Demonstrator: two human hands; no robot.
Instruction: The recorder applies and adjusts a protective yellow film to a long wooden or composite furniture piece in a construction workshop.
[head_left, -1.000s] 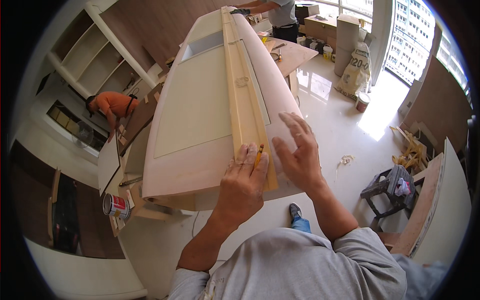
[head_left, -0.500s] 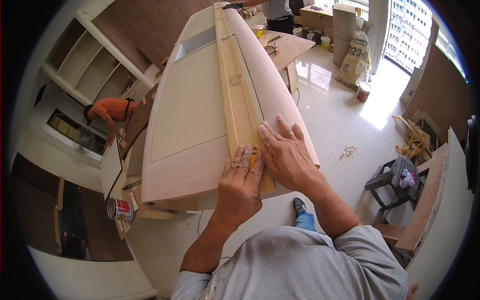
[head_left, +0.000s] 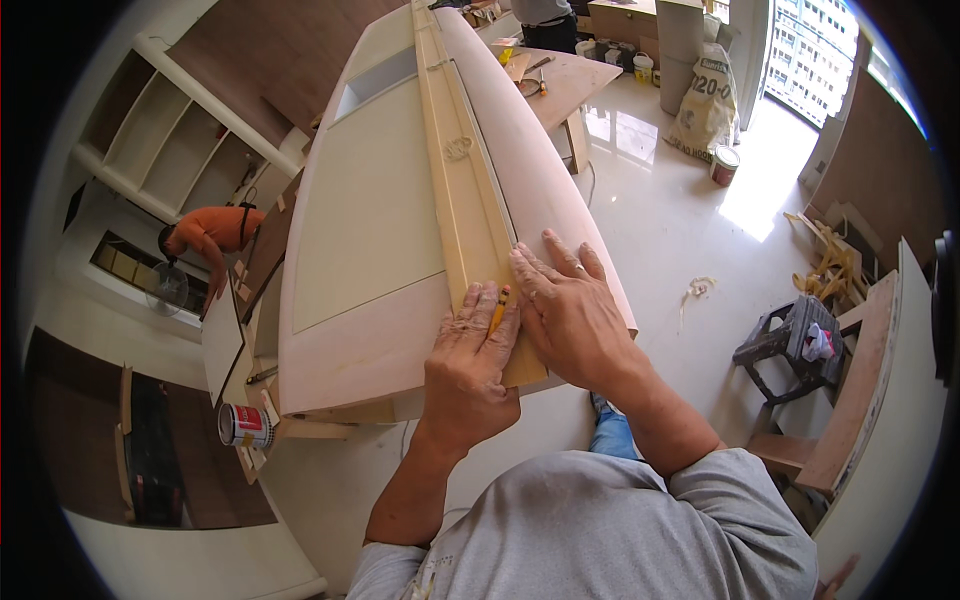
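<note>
A long wooden strip (head_left: 448, 165) with raised edges runs along a large tapered panel (head_left: 375, 210), which has pink borders and a cream middle. At the near end, my left hand (head_left: 468, 355) presses on the strip, with a yellow pencil (head_left: 499, 308) tucked between thumb side and fingers. My right hand (head_left: 572, 310) lies beside it on the strip's right side, fingers stretched out. Both hands are dusted white. A small looped clump (head_left: 457, 149) of pale material rests on the strip farther up.
A person in orange (head_left: 218, 232) bends over a board at the left; another person (head_left: 545, 12) stands at the far end. An open paint can (head_left: 245, 426) stands left of the panel. At the right are a black stool (head_left: 795, 345), wood scraps (head_left: 832, 262) and a sack (head_left: 708, 105).
The panel and strip appear slightly farther left and higher in view. Both hands keep their places on the strip. The person in orange leans lower.
</note>
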